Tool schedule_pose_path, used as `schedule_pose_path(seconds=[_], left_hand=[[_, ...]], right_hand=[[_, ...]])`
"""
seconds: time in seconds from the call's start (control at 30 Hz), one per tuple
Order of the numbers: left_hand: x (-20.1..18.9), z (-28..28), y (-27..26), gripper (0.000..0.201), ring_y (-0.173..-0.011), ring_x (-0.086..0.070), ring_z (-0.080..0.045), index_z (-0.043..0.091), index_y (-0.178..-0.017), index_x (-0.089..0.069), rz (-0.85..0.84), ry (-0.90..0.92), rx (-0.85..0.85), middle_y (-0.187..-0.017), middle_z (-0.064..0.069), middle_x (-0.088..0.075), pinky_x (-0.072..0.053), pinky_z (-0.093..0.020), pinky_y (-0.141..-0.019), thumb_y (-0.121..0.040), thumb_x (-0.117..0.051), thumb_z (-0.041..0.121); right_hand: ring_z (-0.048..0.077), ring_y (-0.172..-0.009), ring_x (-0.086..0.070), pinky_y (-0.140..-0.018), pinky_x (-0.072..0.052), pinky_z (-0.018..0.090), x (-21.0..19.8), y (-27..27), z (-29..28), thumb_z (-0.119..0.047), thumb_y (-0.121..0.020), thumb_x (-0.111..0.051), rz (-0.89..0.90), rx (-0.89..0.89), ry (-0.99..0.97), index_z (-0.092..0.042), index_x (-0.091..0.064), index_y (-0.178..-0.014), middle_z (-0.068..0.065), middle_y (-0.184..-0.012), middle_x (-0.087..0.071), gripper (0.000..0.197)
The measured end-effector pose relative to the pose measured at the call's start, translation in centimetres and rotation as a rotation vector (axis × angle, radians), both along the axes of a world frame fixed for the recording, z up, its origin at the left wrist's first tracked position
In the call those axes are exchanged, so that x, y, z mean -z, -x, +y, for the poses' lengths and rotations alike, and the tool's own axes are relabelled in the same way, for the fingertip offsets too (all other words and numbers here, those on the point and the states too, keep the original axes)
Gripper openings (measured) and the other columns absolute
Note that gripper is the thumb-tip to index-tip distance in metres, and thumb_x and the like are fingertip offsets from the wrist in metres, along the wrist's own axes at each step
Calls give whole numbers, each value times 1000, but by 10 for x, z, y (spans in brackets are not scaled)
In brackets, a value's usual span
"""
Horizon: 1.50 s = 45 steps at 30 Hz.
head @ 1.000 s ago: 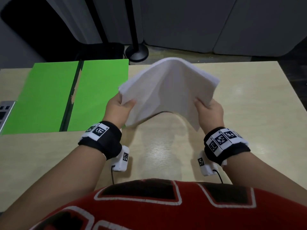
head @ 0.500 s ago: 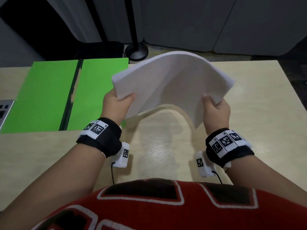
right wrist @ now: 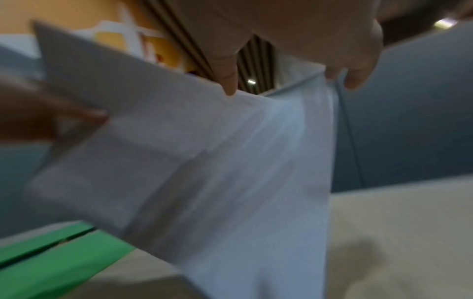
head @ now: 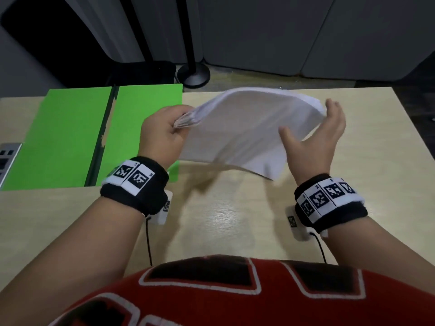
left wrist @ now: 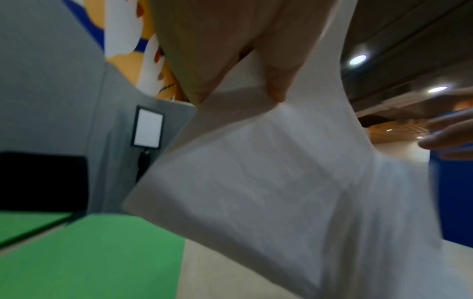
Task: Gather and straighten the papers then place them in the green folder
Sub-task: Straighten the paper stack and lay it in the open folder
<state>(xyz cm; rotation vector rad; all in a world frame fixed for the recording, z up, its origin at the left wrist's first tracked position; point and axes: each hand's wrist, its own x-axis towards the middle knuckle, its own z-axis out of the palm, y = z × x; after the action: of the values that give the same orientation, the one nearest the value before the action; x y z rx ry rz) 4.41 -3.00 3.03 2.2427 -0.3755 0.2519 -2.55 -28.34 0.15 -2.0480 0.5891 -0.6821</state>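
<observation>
A bowed stack of white papers (head: pixel 247 132) hangs above the beige table (head: pixel 235 220), right of the open green folder (head: pixel 70 137). My left hand (head: pixel 162 135) grips the stack's left edge, with fingers curled round it. My right hand (head: pixel 313 135) is spread at the right edge, thumb over the top sheet and straight fingers behind it. The left wrist view shows my fingers (left wrist: pixel 279 81) pinching the papers (left wrist: pixel 281 182) over the folder (left wrist: pixel 89 252). In the blurred right wrist view, fingertips (right wrist: pixel 227 85) only touch the papers (right wrist: pixel 204 161).
A grey device (head: pixel 7 158) lies at the table's left edge beside the folder. A dark round stand base (head: pixel 194 75) sits on the floor behind the table. Grey partition panels (head: pixel 259 31) close off the back.
The right hand has let go of its grip and spread open at the stack's right edge. The left hand has shifted up and right along the left edge. The stack lies flatter and lower.
</observation>
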Motion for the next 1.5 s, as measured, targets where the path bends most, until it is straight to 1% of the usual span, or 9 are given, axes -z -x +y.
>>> schedule_pose_path(seconds=[0.2, 0.27, 0.37, 0.57, 0.77, 1.0, 1.27, 1.37, 1.5], left_hand=[[-37, -22, 3, 37, -84, -62, -29, 25, -97, -70, -264, -445, 355, -90, -1, -69, -49, -38, -70, -69, -59, 3], [-41, -25, 5, 35, -84, -62, -30, 24, -97, -69, -263, -434, 361, -91, -1, -69, -50, -41, -70, -70, -58, 4], [-44, -17, 1, 19, -86, -62, -32, 19, -94, -63, -231, -375, 267, -90, -4, -68, -49, -43, -69, -77, -56, 15], [-51, 3, -1, 12, -64, -50, -6, 26, -81, -60, -87, -72, 1, -69, 9, -56, -38, -26, -59, -75, -70, 24], [-63, -9, 0, 23, -75, -60, -8, 26, -85, -58, -25, 627, 75, -78, 12, -66, -50, -25, -70, -79, -70, 7], [-53, -20, 7, 28, -88, -60, -14, 37, -96, -62, -34, 470, 102, -94, -2, -66, -50, -42, -84, -91, -52, 11], [-68, -26, 28, 35, -86, -58, -5, 24, -106, -52, -87, 570, 142, -95, 5, -60, -45, -20, -80, -84, -60, -1], [-64, -30, 26, 55, -89, -61, 2, 21, -129, -46, 218, 460, 246, -100, 9, -65, -47, -15, -80, -81, -65, 1], [-70, -32, 23, 35, -99, -64, -11, 20, -120, -62, 183, 427, 169, -105, 7, -69, -50, -38, -96, -85, -59, 17]], right_hand=[[20, -126, -51, -107, -37, 48, -38, -8, 30, -9, -71, -65, -95, -491, 490, -16, -55, -132, 3, -137, -57, 62], [14, -106, -61, -97, -46, 34, -39, -7, 34, -2, -72, -59, -110, -577, 527, -19, -68, -115, -2, -114, -71, 47], [6, -91, -63, -79, -43, 11, -36, -3, 32, 6, -75, -55, -167, -532, 366, -19, -74, -102, -13, -96, -71, 41], [-7, -58, -44, -56, -34, 15, -46, -2, 20, -10, -93, -57, -260, -289, -74, -27, -48, -62, -20, -58, -51, 36], [-3, -71, -56, -68, -47, 17, -58, -3, 28, -13, -91, -59, -299, -218, -225, -33, -57, -85, -18, -75, -60, 21], [-15, -86, -56, -79, -44, 8, -68, -5, 32, -2, -91, -54, -315, -219, -154, -14, -57, -114, -23, -95, -59, 27], [-4, -105, -57, -94, -45, 19, -84, 4, 40, 11, -88, -55, -552, -302, -38, -6, -45, -122, 3, -111, -59, 40], [-12, -89, -58, -81, -45, 10, -79, -1, 38, -1, -90, -57, -357, -276, -166, -17, -54, -120, -21, -102, -62, 35], [-15, -84, -58, -80, -46, 9, -79, -3, 35, -4, -93, -53, -318, -252, -200, -10, -63, -117, -31, -84, -65, 26]])
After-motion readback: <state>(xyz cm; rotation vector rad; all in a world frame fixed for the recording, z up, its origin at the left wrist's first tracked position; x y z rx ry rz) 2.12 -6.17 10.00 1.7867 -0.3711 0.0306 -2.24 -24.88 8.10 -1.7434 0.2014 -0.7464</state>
